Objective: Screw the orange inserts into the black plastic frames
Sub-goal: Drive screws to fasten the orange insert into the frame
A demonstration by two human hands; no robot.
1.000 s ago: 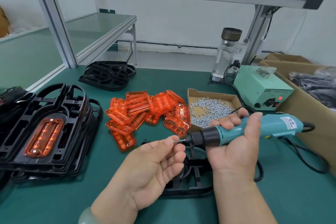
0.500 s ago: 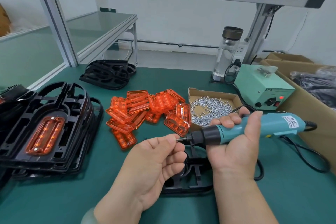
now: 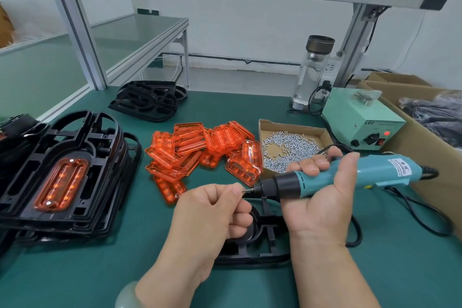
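Factory assembly station: aluminium-frame bench (image 3: 82,40), green mat (image 3: 100,270), screw box (image 3: 292,124), screwdriver power unit (image 3: 360,117).

The orange inserts (image 3: 202,150) lie in a loose heap mid-table, clear ribbed rectangles overlapping at all angles. One fitted insert (image 3: 61,184) sits in the top frame of the black stack (image 3: 30,165) at my left. A lone frame (image 3: 257,255) lies flat under my hands, mostly hidden. Two far frames (image 3: 147,100) lie stacked near the back edge. My right hand (image 3: 322,205) grips the driver (image 3: 375,172) roughly level, and my left hand (image 3: 212,212) pinches a screw (image 3: 243,190) at its bit.
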